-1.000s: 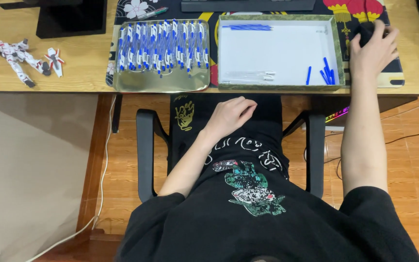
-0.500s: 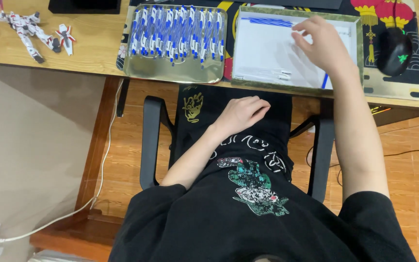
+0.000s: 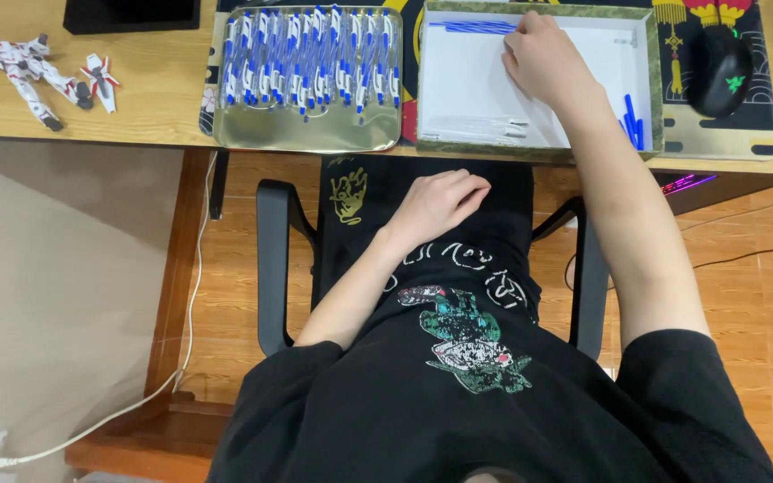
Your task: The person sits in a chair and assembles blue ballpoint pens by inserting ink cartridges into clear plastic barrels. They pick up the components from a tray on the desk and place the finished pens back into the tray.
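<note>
My right hand (image 3: 543, 63) lies palm down inside a white box with a green rim (image 3: 539, 152). Its fingertips are at the end of a bundle of thin blue rods (image 3: 476, 27) by the box's far edge; whether it grips any is hidden. Several clear tubes (image 3: 485, 130) lie at the box's near edge and a few blue caps (image 3: 632, 125) at its right side. A gold tray (image 3: 306, 139) left of the box holds several blue and white pens (image 3: 306, 63). My left hand (image 3: 440, 201) rests on my lap, fingers curled, holding nothing.
A black mouse (image 3: 716, 72) sits on a patterned pad (image 3: 735, 143) right of the box. A white toy robot (image 3: 29, 72) lies at the desk's left end, beside a black stand base (image 3: 131, 13). Chair armrests (image 3: 275, 259) flank my legs. A white cable (image 3: 181, 340) runs down the floor.
My right hand left the mouse and moved left across the white box to the blue rods at its far left. The view has dropped slightly. My left hand stayed on my lap.
</note>
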